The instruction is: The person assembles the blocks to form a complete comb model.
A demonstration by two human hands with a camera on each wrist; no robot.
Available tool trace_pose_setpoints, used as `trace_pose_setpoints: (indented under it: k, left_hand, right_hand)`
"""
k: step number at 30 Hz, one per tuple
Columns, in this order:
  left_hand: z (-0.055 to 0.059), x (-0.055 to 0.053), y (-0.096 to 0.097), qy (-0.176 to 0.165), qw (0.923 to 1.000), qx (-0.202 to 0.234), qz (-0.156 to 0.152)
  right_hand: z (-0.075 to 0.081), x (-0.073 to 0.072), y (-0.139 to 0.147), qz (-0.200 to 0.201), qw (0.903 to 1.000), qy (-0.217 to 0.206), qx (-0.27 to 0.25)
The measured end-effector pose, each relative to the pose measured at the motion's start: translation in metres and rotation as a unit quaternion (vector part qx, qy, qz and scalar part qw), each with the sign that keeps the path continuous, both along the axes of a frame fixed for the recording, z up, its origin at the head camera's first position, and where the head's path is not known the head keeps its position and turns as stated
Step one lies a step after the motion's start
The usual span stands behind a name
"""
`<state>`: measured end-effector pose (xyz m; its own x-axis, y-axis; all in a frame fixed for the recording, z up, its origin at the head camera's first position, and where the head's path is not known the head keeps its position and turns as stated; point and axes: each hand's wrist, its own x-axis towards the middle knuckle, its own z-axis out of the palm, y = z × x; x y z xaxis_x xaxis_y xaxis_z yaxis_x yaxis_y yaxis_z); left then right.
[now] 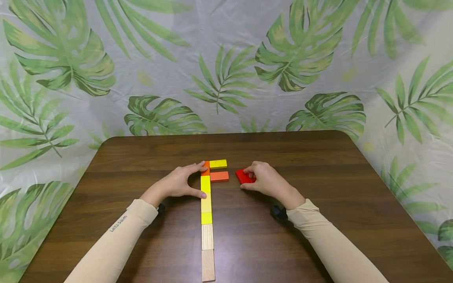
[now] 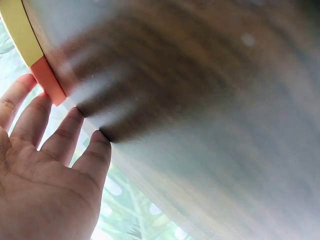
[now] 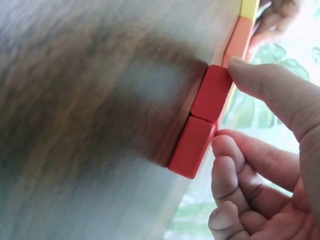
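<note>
My left hand (image 1: 178,181) lies by the far end of a row of blocks. Its fingertips touch the orange block (image 1: 205,170), and its thumb rests on the pale yellow block (image 1: 206,203) nearer me. In the left wrist view the fingers are fairly straight. To the right, my right hand (image 1: 267,180) pinches two red blocks lying side by side, one red block (image 3: 211,92) by the thumb and another red block (image 3: 192,147) by the index finger. A yellow block (image 1: 218,164) and a salmon block (image 1: 219,177) stick out rightward from the row.
The row continues toward me with a bright yellow block (image 1: 206,218) and two plain wood blocks, the nearer wood block (image 1: 208,265) at the bottom of the view. All stand on a brown wooden table (image 1: 283,251). A leaf-patterned cloth (image 1: 230,70) hangs behind the table's far edge.
</note>
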<state>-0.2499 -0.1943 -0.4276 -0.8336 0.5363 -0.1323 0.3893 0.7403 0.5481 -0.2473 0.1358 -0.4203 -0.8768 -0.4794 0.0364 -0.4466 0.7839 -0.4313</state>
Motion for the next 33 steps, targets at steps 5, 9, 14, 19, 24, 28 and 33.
trace_pose_setpoints:
  k: [5,9,14,19,24,28,33]
  left_hand:
    - [0.0006,0.0003,0.0002,0.002,1.0,-0.002,0.001]
    - [0.0011,0.0004,0.0003,0.0,1.0,-0.004,0.002]
    - [0.0011,0.0006,0.0002,0.001,1.0,-0.003,0.0]
    - [0.0009,0.0006,0.0002,0.002,1.0,-0.002,-0.001]
    - [0.0009,0.0007,-0.0002,0.002,1.0,-0.003,0.0]
    - [0.0009,0.001,-0.0004,0.001,1.0,-0.002,0.0]
    - [0.0015,0.0019,-0.0004,-0.002,1.0,-0.004,0.003]
  right_hand:
    - [-0.0004,0.0014,-0.0003,0.001,1.0,0.004,-0.002]
    - [-0.0006,0.0017,0.0004,0.0,1.0,0.003,-0.001]
    - [-0.0001,0.0029,0.0021,0.001,1.0,-0.006,0.004]
    - [0.0022,0.0048,0.0034,0.003,0.9999,-0.013,0.01]
    - [0.0037,0.006,0.004,0.008,0.9996,-0.016,0.022]
    - [0.0044,0.0076,0.0039,0.013,0.9993,-0.015,0.031]
    - [0.0059,0.0099,0.0044,0.016,0.9991,-0.02,0.033]
